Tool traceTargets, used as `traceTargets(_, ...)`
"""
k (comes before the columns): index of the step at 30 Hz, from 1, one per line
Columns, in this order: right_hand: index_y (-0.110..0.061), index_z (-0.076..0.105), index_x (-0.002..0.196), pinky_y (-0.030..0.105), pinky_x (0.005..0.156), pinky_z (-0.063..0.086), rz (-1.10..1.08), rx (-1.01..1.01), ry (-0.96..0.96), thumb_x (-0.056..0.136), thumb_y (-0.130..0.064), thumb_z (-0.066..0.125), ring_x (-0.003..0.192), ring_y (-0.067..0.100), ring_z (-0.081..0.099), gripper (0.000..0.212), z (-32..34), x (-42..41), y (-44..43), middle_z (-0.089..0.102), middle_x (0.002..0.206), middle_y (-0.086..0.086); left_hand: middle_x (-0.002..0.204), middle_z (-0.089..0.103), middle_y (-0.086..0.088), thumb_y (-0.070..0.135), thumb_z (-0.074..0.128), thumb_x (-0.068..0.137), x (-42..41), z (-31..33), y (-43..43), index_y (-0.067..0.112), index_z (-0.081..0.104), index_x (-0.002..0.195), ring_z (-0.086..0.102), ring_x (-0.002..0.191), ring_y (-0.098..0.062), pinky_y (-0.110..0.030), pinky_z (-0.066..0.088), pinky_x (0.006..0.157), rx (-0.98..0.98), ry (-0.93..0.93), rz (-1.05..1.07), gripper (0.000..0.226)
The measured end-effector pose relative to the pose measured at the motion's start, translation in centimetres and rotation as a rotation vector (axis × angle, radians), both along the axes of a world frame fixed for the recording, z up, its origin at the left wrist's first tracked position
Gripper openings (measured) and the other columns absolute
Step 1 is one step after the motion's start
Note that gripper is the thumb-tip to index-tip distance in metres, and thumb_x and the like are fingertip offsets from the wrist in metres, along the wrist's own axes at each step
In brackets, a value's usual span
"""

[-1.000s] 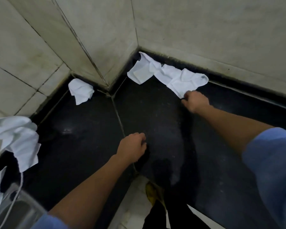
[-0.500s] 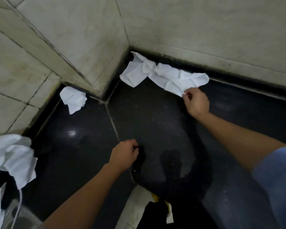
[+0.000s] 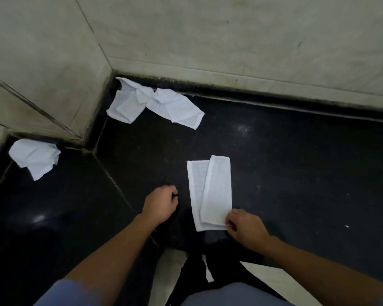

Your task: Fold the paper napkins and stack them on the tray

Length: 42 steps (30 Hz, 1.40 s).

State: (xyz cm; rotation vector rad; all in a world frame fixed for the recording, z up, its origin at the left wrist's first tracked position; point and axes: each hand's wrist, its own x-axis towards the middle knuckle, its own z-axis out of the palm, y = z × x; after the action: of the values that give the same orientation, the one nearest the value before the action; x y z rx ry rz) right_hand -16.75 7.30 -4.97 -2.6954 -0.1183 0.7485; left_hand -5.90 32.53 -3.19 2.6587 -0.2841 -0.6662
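Note:
A white paper napkin (image 3: 210, 192), long and partly folded lengthwise, lies flat on the black counter (image 3: 296, 173) in front of me. My right hand (image 3: 244, 228) pinches its near right corner. My left hand (image 3: 160, 204) rests as a closed fist on the counter just left of the napkin, holding nothing. Two crumpled napkins (image 3: 155, 104) lie together in the far corner against the wall. Another crumpled napkin (image 3: 35, 156) sits at the far left. No tray is in view.
Pale tiled walls (image 3: 230, 36) close the counter at the back, and a tiled pillar (image 3: 42, 69) juts in at the left. The counter's near edge runs just below my hands, with my dark clothing and a light floor beneath.
My right hand has pulled one napkin from the far pile toward me and laid it flat on the counter. My left fist has stayed in place. The view has tilted down and right.

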Motion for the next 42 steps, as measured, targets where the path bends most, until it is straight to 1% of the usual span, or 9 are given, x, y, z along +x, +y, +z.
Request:
traceTargets(6, -0.025, 0.06, 0.116, 0.03, 0.081, 0.044, -0.095, -0.053, -0.012, 0.088, -0.047, 0.053, 0.107, 0.015, 0.055, 0.036, 2.4, 1.9, -0.6, 0.056, 0.114, -0.006, 0.128, 0.045, 0.001, 0.021, 0.049, 0.092, 0.2, -1.1, -3.3, 0.019, 0.055, 0.122, 0.042, 0.114, -0.019, -0.032, 0.043, 0.088, 0.052, -0.131, -0.281, 0.031)
traceTargets(13, -0.025, 0.031, 0.145, 0.04, 0.092, 0.047, -0.229, -0.041, -0.106, 0.088, -0.018, 0.058, 0.121, 0.026, 0.049, 0.064, 0.9, 13.3, 0.3, 0.032, 0.148, 0.002, 0.157, 0.017, -0.001, 0.019, 0.046, 0.093, -1.1, -2.2, -3.5, 0.021, 0.043, 0.137, 0.015, 0.143, -0.021, -0.038, 0.023, 0.11, 0.214, -0.094, -0.439, 0.044)
traceTargets(21, -0.019, 0.067, 0.089, 0.037, 0.08, 0.049, -0.472, 0.069, -0.218, 0.082, -0.005, 0.056, 0.095, 0.032, 0.059, 0.019, -0.5, 11.7, -5.2, 0.056, 0.105, 0.008, 0.159, 0.011, 0.001, 0.018, 0.045, 0.092, -1.1, -1.9, -2.8, 0.024, 0.037, 0.139, 0.01, 0.145, -0.024, -0.042, 0.019, 0.112, 0.281, -0.089, -0.483, 0.048)
traceTargets(26, -0.02, 0.067, 0.094, 0.035, 0.082, 0.045, -0.644, -0.113, -0.178, 0.082, -0.003, 0.051, 0.11, 0.027, 0.052, 0.026, 0.6, 7.0, -10.0, 0.052, 0.119, 0.003, 0.159, 0.009, 0.0, 0.019, 0.044, 0.093, -1.1, -1.8, -2.9, 0.023, 0.037, 0.139, 0.007, 0.146, -0.023, -0.042, 0.018, 0.114, 0.293, -0.069, -0.497, 0.047)
traceTargets(29, -0.018, 0.066, 0.104, 0.038, 0.075, 0.052, -0.39, -0.062, -0.38, 0.082, -0.008, 0.058, 0.111, 0.024, 0.05, 0.026, 1.6, 5.8, -6.8, 0.054, 0.123, 0.0, 0.159, 0.009, -0.001, 0.019, 0.044, 0.093, -1.2, -1.6, -3.1, 0.023, 0.038, 0.139, 0.007, 0.146, -0.024, -0.042, 0.018, 0.114, 0.305, -0.077, -0.507, 0.046)
traceTargets(32, -0.025, 0.05, 0.134, 0.04, 0.085, 0.053, -0.036, 0.002, -0.23, 0.08, -0.009, 0.058, 0.131, 0.021, 0.04, 0.056, 1.5, 5.0, -2.3, 0.04, 0.146, -0.002, 0.153, 0.029, -0.009, 0.016, 0.05, 0.088, -1.8, -1.5, -3.1, 0.017, 0.054, 0.125, 0.022, 0.142, -0.028, -0.042, 0.026, 0.11, 0.254, -0.136, -0.533, 0.037)
traceTargets(35, -0.027, 0.033, 0.146, 0.037, 0.092, 0.046, 0.06, -0.041, -0.064, 0.084, -0.008, 0.05, 0.132, 0.02, 0.035, 0.067, 0.7, 4.7, -0.2, 0.038, 0.144, 0.0, 0.114, 0.06, -0.007, 0.015, 0.063, 0.072, -3.5, -2.1, -3.1, 0.017, 0.067, 0.091, 0.054, 0.111, -0.026, -0.034, 0.043, 0.09, 0.138, -0.228, -0.661, 0.019)
traceTargets(39, -0.018, 0.064, 0.105, 0.039, 0.065, 0.051, -0.002, -0.011, -0.213, 0.084, -0.01, 0.054, 0.105, 0.023, 0.052, 0.025, 0.1, 3.1, -3.4, 0.055, 0.109, -0.001, 0.098, 0.056, -0.003, 0.018, 0.066, 0.068, -5.6, -2.7, -3.3, 0.018, 0.063, 0.08, 0.056, 0.093, -0.021, -0.032, 0.049, 0.075, 0.07, -0.202, -0.692, 0.012)
traceTargets(42, -0.014, 0.064, 0.08, 0.033, 0.046, 0.047, 0.033, -0.056, -0.291, 0.07, -0.003, 0.064, 0.091, 0.024, 0.058, 0.015, 0.1, -0.7, -8.0, 0.06, 0.098, -0.001, 0.09, 0.055, -0.002, 0.017, 0.068, 0.066, -5.4, -2.7, -3.7, 0.018, 0.061, 0.074, 0.055, 0.087, -0.022, -0.033, 0.049, 0.071, 0.091, -0.213, -0.695, 0.011)
